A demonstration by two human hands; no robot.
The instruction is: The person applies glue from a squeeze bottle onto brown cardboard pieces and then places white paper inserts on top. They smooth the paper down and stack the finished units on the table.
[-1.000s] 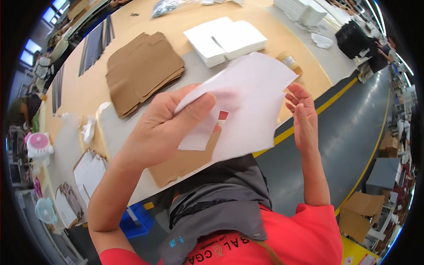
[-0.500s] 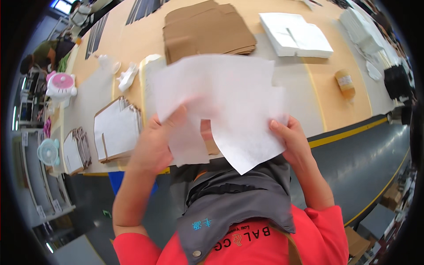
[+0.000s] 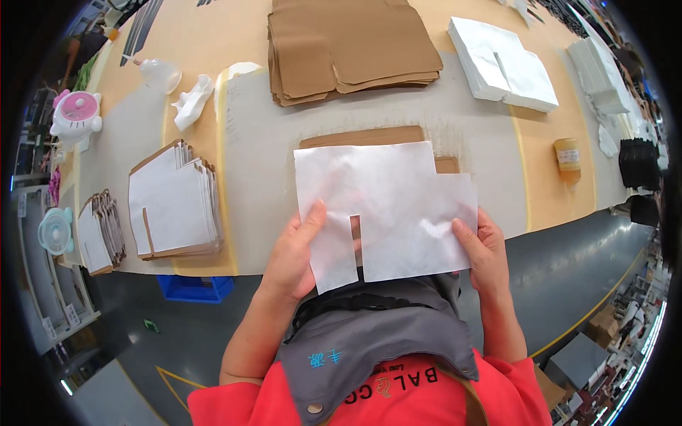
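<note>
A thin white notched sheet (image 3: 398,206), with a narrow slot in its near edge, is stretched between my two hands. My left hand (image 3: 297,245) pinches its left side, thumb on top. On the right side my right hand (image 3: 483,248) grips it the same way. Beneath the sheet lies a brown piece (image 3: 362,136) on the table; only its far edge and a bit at the right notch show. Farther off rests a stack of brown pieces (image 3: 355,50), with a stack of white sheets (image 3: 497,67) to its right.
White-faced brown pieces (image 3: 174,202) are piled at the left, beside a smaller pile (image 3: 99,234). A clear bottle (image 3: 160,74) and crumpled white tissue (image 3: 192,103) lie beyond. At right stands an amber jar (image 3: 568,162). A blue crate (image 3: 195,287) sits below the table edge (image 3: 241,273).
The white sheet, bent and blurred before, is now spread flatter over the brown piece. My left hand has moved right and lower, still gripping it. The view has shifted slightly.
</note>
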